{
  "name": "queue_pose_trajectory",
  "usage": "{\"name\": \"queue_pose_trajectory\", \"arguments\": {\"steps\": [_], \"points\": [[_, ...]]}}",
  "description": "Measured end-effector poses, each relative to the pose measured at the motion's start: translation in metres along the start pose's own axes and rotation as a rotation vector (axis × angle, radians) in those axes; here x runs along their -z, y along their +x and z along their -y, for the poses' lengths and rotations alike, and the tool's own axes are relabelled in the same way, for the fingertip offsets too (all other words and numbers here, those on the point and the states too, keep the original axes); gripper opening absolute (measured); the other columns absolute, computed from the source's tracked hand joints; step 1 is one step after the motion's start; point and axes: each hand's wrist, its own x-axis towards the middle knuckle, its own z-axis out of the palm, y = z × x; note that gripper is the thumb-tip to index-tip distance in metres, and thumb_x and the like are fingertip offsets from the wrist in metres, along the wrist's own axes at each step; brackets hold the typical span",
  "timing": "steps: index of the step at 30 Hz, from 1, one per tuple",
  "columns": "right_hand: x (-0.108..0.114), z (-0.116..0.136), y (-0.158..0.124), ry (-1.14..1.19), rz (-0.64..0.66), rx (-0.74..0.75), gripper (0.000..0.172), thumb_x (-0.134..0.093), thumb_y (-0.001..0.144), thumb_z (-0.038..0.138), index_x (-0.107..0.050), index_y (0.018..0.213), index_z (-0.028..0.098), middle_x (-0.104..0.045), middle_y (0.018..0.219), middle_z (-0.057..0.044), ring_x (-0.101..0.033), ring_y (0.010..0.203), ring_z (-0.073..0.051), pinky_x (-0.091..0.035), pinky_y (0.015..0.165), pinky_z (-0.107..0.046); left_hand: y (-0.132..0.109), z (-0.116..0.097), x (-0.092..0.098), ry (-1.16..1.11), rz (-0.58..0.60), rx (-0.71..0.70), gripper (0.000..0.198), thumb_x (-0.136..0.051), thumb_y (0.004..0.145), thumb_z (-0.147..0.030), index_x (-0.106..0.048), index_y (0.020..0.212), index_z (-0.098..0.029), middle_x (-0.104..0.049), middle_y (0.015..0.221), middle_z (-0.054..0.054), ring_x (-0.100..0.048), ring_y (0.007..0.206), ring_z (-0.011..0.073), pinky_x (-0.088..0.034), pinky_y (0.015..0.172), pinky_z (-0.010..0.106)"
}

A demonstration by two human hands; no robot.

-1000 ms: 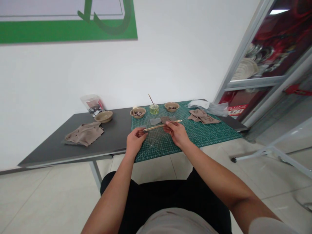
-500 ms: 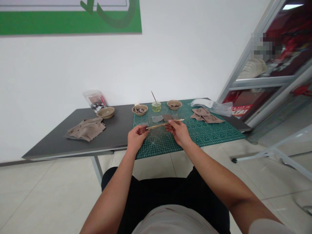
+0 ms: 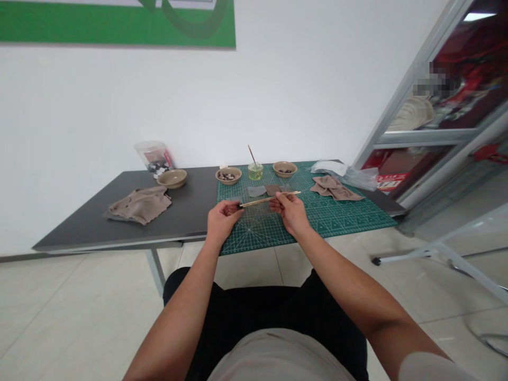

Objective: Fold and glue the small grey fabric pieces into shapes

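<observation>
My right hand (image 3: 291,212) is closed around slim, light wooden sticks (image 3: 257,201), which slant across the gap between my hands. Their left end meets a small dark piece (image 3: 239,206) at the fingertips of my left hand (image 3: 222,221). That hand is closed in a pinch; the piece is too small to name. Both hands are above the green cutting mat (image 3: 254,233). Just beyond the sticks, a grey flat piece (image 3: 256,191) and a brown flat piece (image 3: 272,190) lie on the mat.
Along the back stand a bowl of dark bits (image 3: 228,176), a glass jar (image 3: 255,171) with a stick in it, and another bowl (image 3: 284,169). Brown cloths lie left (image 3: 138,205) and right (image 3: 335,188). A third bowl (image 3: 172,179) stands beside a clear plastic tub (image 3: 154,157).
My view has shifted slightly. Both hands keep nearly the same place and grip, and more of the dark piece shows at my left fingertips.
</observation>
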Motion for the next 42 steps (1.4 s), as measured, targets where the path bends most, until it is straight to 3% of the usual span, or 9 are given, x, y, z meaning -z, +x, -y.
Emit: {"name": "queue_pose_trajectory", "arguments": {"steps": [8,12,19,24,30,37,42], "points": [[-0.002,-0.004,-0.003,-0.002,0.018,-0.013,0.032,-0.079,0.066,0.042,-0.059,0.079,0.021,-0.07,0.069,0.0,-0.066,0.06,-0.016,-0.055,0.053,-0.027,0.001,0.001,0.003,-0.075,-0.012,0.029,0.035,-0.08,0.061,-0.032,-0.07,0.089,-0.015,-0.066,0.071,0.0,-0.058,0.064,0.0111,-0.048,0.064,0.025],[0.003,0.006,0.009,-0.025,-0.023,0.068,0.032,-0.075,0.071,0.045,-0.056,0.081,0.021,-0.069,0.07,-0.001,-0.068,0.063,-0.017,-0.058,0.057,-0.028,0.002,0.002,0.003,-0.08,-0.018,0.018,0.035,-0.08,0.062,-0.032,-0.07,0.09,-0.015,-0.069,0.077,0.003,-0.06,0.067,0.0122,-0.048,0.066,0.026],[0.003,0.05,0.099,-0.157,-0.16,0.35,0.029,-0.062,0.087,0.044,-0.047,0.096,0.021,-0.07,0.074,-0.002,-0.072,0.07,-0.017,-0.061,0.067,-0.03,0.002,0.0,0.003,0.017,0.033,0.013,0.031,-0.078,0.064,-0.033,-0.069,0.089,-0.016,-0.065,0.069,-0.001,-0.058,0.062,0.0117,-0.047,0.063,0.026],[-0.006,0.067,0.154,-0.367,-0.165,0.457,0.022,-0.052,0.093,0.041,-0.046,0.1,0.02,-0.068,0.072,-0.001,-0.071,0.064,-0.016,-0.06,0.062,-0.029,0.001,0.0,0.003,0.075,0.068,0.001,0.03,-0.076,0.067,-0.032,-0.068,0.091,-0.017,-0.063,0.068,-0.002,-0.057,0.061,0.0114,-0.047,0.064,0.026],[-0.024,0.056,0.182,-0.648,-0.072,0.455,0.024,-0.048,0.095,0.042,-0.047,0.104,0.02,-0.068,0.076,-0.004,-0.068,0.06,-0.016,-0.057,0.056,-0.027,-0.001,-0.005,0.003,0.063,0.047,0.003,0.029,-0.075,0.067,-0.033,-0.067,0.09,-0.017,-0.06,0.067,-0.003,-0.054,0.059,0.0107,-0.046,0.06,0.025],[-0.041,0.033,0.197,-0.872,-0.05,0.434,0.037,-0.04,0.099,0.046,-0.043,0.122,0.018,-0.07,0.09,-0.01,-0.07,0.074,-0.021,-0.058,0.07,-0.034,-0.003,-0.007,0.004,0.078,0.046,0.009,0.027,-0.074,0.068,-0.033,-0.067,0.09,-0.018,-0.062,0.069,-0.002,-0.056,0.061,0.0116,-0.047,0.062,0.026],[-0.044,0.035,0.196,-0.944,-0.061,0.447,0.044,-0.037,0.099,0.05,-0.039,0.128,0.017,-0.071,0.091,-0.012,-0.071,0.076,-0.023,-0.057,0.073,-0.035,-0.004,-0.005,0.004,0.081,0.043,0.01,0.027,-0.074,0.069,-0.032,-0.067,0.091,-0.018,-0.062,0.069,-0.002,-0.057,0.062,0.0117,-0.048,0.062,0.026]]}}
